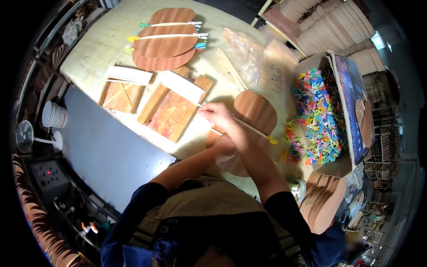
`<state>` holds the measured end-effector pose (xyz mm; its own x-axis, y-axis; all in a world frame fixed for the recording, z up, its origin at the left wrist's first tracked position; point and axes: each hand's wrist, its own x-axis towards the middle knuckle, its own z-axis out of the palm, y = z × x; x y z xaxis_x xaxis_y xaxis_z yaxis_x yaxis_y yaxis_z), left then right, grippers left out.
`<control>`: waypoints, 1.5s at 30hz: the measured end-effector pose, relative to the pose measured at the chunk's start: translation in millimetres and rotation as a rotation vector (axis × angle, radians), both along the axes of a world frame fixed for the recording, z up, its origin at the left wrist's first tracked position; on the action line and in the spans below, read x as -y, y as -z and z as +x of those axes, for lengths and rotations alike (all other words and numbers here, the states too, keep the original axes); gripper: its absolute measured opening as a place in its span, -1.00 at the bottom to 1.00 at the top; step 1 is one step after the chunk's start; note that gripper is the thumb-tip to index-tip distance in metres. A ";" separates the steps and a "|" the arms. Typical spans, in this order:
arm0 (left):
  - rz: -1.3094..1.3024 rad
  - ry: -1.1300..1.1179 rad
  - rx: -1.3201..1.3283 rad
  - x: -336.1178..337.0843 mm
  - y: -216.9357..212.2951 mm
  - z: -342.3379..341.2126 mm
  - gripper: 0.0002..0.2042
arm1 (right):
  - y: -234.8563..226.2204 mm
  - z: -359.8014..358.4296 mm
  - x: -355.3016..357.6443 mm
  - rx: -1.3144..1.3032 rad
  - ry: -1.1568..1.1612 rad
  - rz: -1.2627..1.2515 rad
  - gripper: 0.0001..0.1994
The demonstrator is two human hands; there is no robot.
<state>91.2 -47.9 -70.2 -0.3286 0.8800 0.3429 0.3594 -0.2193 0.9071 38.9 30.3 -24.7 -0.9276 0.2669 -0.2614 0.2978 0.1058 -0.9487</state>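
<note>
A brown oval wood-veneer panel [255, 110] with a narrow waist lies in front of me. A pale wooden strip [252, 127] crosses it, with a yellow clip [272, 140] on its right end. My right hand [216, 114] is over the panel's left side, thumb and fingers pinched together by a wooden frame's corner; what they hold is too small to make out. My left hand [223, 146] is over the panel's lower left part, beneath my right forearm, which hides its fingers.
Similar panels [164, 44] with clipped strips lie at the far left. Two wooden frames [175, 116] [120, 95] stand nearer. Bundled sticks [278, 62] in plastic lie behind the panel. On the right, a cardboard box [321, 168] holds many coloured clips [322, 120]; veneer sheets [322, 202] are stacked below it.
</note>
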 end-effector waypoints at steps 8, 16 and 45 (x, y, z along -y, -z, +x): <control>0.042 0.035 -0.229 -0.8 -2.7 -5.0 -0.71 | -25.2 8.2 -1.0 0.148 -0.348 0.334 -0.81; 0.129 -0.291 -0.466 44.8 -38.6 -5.0 -0.79 | -99.0 218.9 -110.8 -0.240 0.838 0.702 -0.59; 0.166 -0.937 0.869 90.8 -69.0 -382.2 -0.91 | -158.8 714.2 -36.9 -0.434 1.969 0.045 -0.22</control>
<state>-291.0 -138.7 -1.2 -0.9641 0.1613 -0.2112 -0.2550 -0.3377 0.9061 753.1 67.1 134.2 0.5935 0.7974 -0.1093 -0.1887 0.0058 -0.9820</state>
